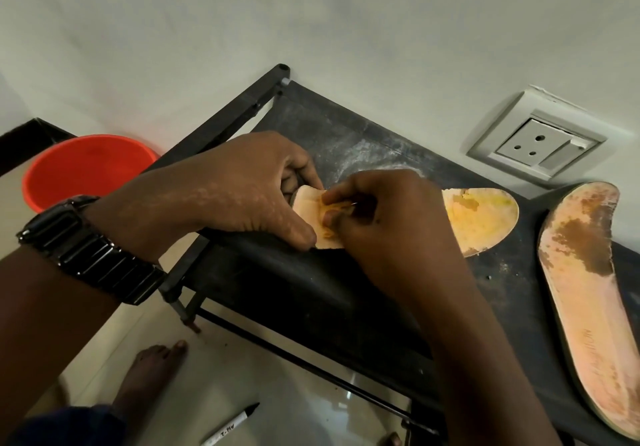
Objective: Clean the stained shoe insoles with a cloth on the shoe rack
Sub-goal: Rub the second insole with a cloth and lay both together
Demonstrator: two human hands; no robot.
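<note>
Left hand point(242, 192) pins the heel of the yellow-stained insole point(481, 217) on the shoe rack point(311, 289), while the right hand point(384, 213), at its 3 o'clock, pinches a small stained cloth point(332, 208); short firm strokes toward 3 o'clock should lift residue best.

Yellow-stained insole point(481, 218), brown-blotched pink insole point(588, 293), orange bucket point(86, 165).
</note>
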